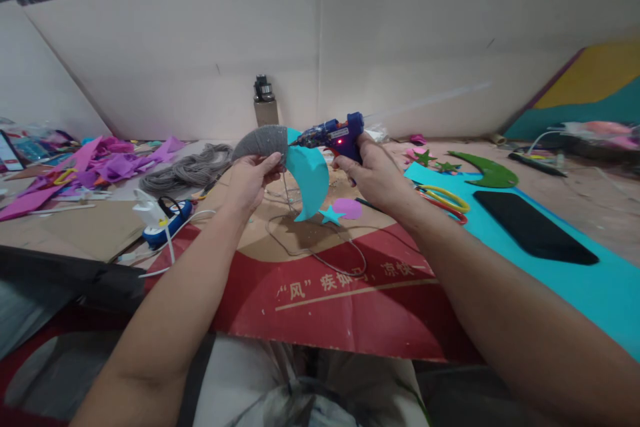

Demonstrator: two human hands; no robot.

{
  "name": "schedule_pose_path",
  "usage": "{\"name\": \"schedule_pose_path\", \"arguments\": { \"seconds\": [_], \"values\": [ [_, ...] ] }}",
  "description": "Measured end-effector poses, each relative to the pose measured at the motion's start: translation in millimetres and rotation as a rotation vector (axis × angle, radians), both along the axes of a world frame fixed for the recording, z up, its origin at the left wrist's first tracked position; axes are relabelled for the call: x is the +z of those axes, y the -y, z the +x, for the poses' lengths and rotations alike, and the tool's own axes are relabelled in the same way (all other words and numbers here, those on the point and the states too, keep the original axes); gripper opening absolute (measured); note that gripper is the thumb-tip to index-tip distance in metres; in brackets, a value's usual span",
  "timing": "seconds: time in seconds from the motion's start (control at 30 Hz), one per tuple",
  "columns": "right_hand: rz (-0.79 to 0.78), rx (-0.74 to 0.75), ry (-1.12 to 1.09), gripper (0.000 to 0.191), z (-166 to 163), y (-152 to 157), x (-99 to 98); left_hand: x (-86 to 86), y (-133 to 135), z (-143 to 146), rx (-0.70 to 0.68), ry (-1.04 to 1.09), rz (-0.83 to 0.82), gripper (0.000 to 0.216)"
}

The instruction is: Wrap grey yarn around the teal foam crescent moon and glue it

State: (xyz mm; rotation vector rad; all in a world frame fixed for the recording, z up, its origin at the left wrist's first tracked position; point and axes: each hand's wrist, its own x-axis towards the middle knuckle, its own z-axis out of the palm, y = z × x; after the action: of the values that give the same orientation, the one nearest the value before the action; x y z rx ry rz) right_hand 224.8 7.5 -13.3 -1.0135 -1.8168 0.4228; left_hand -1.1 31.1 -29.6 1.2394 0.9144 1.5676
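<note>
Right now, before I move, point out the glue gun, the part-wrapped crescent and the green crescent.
Glue gun (334, 133): head view, on its blue body.
Part-wrapped crescent (307, 165): head view, on its bare blue section.
Green crescent (497, 175): head view, on its broad middle.

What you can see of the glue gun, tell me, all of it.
The glue gun has a dark blue body, plastic by its look, with a mottled, grimy-looking front and a lit red light on its side. A long translucent stick juts from its rear. The right hand grips its handle, nozzle pointing to the picture's left, where grey cord meets turquoise on the crescent. Whether the tip touches is unclear.
</note>
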Motion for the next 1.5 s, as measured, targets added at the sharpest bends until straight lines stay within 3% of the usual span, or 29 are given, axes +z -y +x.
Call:
{"name": "schedule_pose_path", "arguments": {
  "seconds": [0.33, 1.13, 1.5],
  "values": [
    [-0.003, -0.025, 0.084, 0.018, -4.1, 10.5, 8.4, 2.3, 1.8, -0.3, 0.028, 0.023, 0.016, 0.03],
    [-0.06, 0.053, 0.086, 0.026, -3.3, 9.8, 7.3, 2.2, 0.6, -1.3, 0.033, 0.027, 0.015, 0.028],
    [-0.111, 0.032, 0.107, 0.011, -3.2, 9.9, 9.5, 2.0, 0.7, -0.9, 0.043, 0.035, 0.014, 0.028]
  ]
}}
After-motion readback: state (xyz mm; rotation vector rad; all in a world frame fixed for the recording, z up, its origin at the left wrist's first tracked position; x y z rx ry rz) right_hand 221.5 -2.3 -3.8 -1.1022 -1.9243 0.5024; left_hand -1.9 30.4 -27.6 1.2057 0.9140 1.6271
